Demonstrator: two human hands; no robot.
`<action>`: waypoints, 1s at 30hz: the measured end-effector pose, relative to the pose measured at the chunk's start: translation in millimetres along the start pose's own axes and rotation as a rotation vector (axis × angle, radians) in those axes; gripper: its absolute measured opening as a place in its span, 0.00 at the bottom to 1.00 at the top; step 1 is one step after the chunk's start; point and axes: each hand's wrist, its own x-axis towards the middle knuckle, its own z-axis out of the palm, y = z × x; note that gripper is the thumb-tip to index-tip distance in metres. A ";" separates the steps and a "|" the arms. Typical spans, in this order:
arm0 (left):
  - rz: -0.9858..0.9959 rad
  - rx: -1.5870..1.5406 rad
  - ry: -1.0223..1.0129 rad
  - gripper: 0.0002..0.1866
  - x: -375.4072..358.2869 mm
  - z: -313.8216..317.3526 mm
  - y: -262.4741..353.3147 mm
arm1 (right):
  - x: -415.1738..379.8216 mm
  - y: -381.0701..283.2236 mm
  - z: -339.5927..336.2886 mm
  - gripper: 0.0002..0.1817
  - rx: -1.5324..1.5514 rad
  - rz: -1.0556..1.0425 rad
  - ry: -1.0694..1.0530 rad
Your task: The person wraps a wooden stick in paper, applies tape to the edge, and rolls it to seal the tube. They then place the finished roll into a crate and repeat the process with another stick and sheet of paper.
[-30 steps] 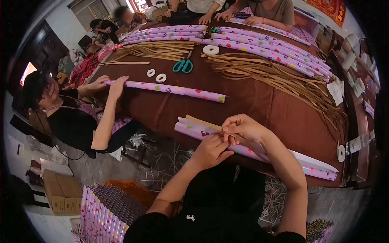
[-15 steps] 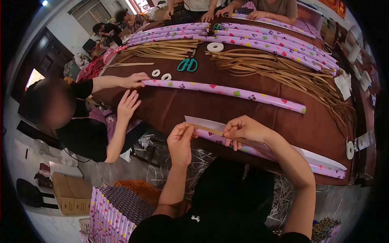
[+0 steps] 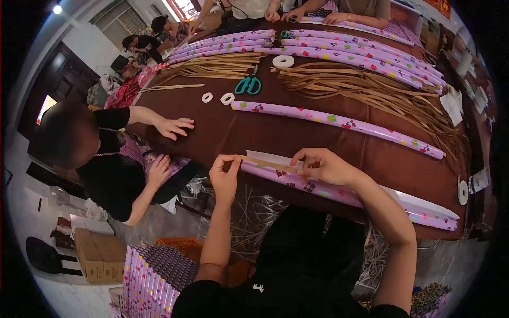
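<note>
A brown-clothed table (image 3: 222, 135) fills the room; grey floor (image 3: 159, 228), dark door (image 3: 55, 79), perhaps a ceiling lamp (image 3: 56, 9).

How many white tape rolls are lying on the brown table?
4: two small rolls left of the scissors, one larger roll behind them, one at the right edge. Others may be hidden.

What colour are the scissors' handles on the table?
Teal green; the scissors show clearly in the head view.

Approx. counts: 2 small white tape rings (image 3: 217, 98) by the scissors, plus 1 bigger tape roll (image 3: 283, 61) and 1 at the table's right edge (image 3: 463, 192). 1 pr teal scissors (image 3: 248, 85). 2 heaps of brown strips (image 3: 366, 90). 1 cardboard box (image 3: 95, 255) on the floor.
</note>
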 end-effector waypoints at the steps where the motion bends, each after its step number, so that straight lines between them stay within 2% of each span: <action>1: 0.014 0.043 -0.024 0.02 2.4 0.0 -1.9 | 1.9 4.4 -1.2 0.10 -0.071 -0.042 0.013; 5: -0.009 0.035 -0.035 0.03 7.5 3.0 -11.8 | 4.5 13.0 -5.1 0.08 -0.076 -0.072 0.052; 7: 0.021 0.129 -0.059 0.04 10.7 7.9 -7.9 | 4.6 11.2 -5.8 0.07 -0.095 0.013 0.087; 11: 0.007 0.187 -0.058 0.05 17.5 11.0 -19.2 | 7.5 25.7 -7.3 0.07 -0.190 0.004 0.136; 13: 0.017 0.207 -0.046 0.06 20.4 11.8 -26.8 | 7.0 21.0 -6.8 0.06 -0.417 -0.069 0.159; 16: -0.026 0.252 -0.054 0.07 22.6 13.5 -25.3 | 7.1 23.9 -6.2 0.08 -0.468 -0.149 0.231; 20: -0.031 0.315 -0.055 0.08 26.2 15.9 -33.7 | 6.9 24.2 -5.4 0.08 -0.472 -0.131 0.242; 23: 0.000 0.443 -0.071 0.05 28.1 18.7 -30.4 | 7.4 25.8 -4.8 0.07 -0.608 -0.184 0.252; 25: 0.003 0.556 -0.068 0.07 29.3 20.7 -24.3 | 8.7 28.0 -4.7 0.07 -0.639 -0.167 0.259; 30: 0.005 0.594 -0.098 0.10 33.4 20.2 -25.7 | 10.9 28.1 -4.5 0.08 -0.655 -0.133 0.247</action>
